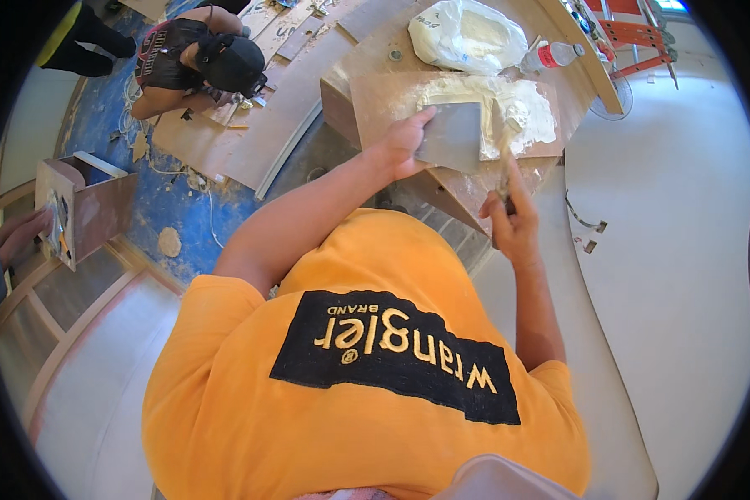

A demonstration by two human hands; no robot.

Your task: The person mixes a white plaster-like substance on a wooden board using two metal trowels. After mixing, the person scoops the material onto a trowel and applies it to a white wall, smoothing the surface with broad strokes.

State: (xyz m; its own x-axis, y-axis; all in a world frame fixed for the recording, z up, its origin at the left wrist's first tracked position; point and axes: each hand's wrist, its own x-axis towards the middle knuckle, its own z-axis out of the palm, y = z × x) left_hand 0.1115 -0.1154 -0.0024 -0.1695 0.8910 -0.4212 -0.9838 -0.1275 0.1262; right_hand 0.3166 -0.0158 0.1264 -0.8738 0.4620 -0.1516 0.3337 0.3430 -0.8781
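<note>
My left hand (pixel 402 147) grips the edge of a flat grey rectangular plate (pixel 452 136), its thumb lying on the upper face. In my right hand (pixel 517 223) is a putty knife (pixel 506 158), held by the handle, with the smeared blade end pointing away from me. That blade rests in or just over creamy white putty (pixel 535 115), close to the plate's right edge. The putty is spread thickly over a thin brown board (pixel 377 104) on a wooden worktop. What lies under the plate is hidden.
Beyond the putty sit an open white plastic bag (pixel 450 37) of pale material and a clear bottle (pixel 558 56). At the upper left a person (pixel 196 62) bends over wooden boards (pixel 287 108). Another person's hand (pixel 27 229) holds a wooden box (pixel 100 208). An orange ladder (pixel 633 33) stands far right.
</note>
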